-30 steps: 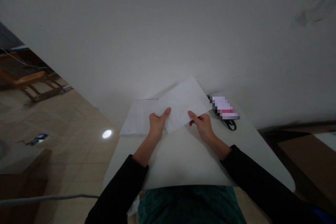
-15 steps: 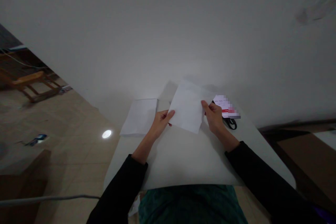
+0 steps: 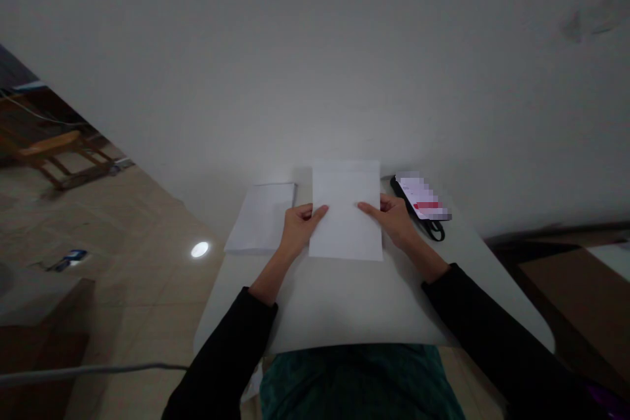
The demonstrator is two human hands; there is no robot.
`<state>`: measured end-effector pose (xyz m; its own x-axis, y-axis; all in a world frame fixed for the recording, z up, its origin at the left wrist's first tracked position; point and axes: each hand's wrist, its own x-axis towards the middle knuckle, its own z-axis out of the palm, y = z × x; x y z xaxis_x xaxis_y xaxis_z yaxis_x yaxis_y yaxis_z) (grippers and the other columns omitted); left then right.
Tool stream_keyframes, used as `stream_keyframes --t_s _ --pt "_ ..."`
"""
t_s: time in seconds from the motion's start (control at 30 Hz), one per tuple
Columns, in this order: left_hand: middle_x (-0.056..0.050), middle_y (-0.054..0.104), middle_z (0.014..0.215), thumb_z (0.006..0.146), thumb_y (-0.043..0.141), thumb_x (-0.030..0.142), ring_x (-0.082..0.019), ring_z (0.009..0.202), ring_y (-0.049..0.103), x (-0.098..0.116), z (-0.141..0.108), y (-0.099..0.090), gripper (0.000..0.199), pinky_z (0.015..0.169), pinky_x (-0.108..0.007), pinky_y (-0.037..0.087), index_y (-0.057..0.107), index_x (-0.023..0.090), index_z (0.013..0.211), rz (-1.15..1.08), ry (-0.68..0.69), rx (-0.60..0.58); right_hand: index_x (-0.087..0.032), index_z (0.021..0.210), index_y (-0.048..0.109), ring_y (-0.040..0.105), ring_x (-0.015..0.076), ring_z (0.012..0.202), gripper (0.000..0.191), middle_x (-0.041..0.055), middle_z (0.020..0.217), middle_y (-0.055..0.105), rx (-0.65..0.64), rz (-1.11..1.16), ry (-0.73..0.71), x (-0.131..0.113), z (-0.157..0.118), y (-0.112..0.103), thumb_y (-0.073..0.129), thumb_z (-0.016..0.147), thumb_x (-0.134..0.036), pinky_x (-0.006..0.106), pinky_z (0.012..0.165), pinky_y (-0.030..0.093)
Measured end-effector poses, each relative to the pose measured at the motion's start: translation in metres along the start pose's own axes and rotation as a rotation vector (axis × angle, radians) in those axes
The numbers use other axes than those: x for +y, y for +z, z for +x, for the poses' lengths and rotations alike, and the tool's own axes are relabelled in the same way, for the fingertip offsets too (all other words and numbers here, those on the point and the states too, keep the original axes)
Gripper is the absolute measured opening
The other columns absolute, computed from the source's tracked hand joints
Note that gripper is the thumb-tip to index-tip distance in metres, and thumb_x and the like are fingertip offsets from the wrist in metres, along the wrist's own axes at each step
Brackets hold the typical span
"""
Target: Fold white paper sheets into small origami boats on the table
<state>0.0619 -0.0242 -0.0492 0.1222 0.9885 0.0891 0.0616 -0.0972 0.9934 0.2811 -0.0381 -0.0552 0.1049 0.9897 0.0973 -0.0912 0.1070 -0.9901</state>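
A blank white sheet of paper is held between my two hands over the table, its long sides pointing away from me. My left hand pinches the left edge, thumb on top and fingers underneath. On the opposite edge my right hand grips in the same way, its thumb lying across the paper. Left of my left hand lies a stack of white paper. Whether more than one sheet is in my hands I cannot tell.
A phone with a lit screen and a black strap lies at the right of the white table. Behind the table rises a grey wall. A wooden chair stands far left, and a cable runs at lower left.
The sheet has turned from a tilt to lie straight between my hands and has come slightly nearer me. My right hand has shifted a little left, uncovering more of the phone.
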Motion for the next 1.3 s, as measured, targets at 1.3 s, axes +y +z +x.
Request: stream_keyframes --t_s 1.3 --pt "-0.008 0.075 0.093 0.073 0.067 0.028 -0.018 0.078 0.067 -0.002 0.013 -0.022 0.029 0.064 -0.024 0.049 0.076 0.016 0.097 -0.180 -0.092 -0.198 -0.021 0.076 0.079 0.067 0.0137 0.063 0.016 0.0040 0.072 0.076 -0.237 0.043 0.049 -0.009 0.011 -0.027 0.080 0.063 -0.031 0.027 0.061 0.053"
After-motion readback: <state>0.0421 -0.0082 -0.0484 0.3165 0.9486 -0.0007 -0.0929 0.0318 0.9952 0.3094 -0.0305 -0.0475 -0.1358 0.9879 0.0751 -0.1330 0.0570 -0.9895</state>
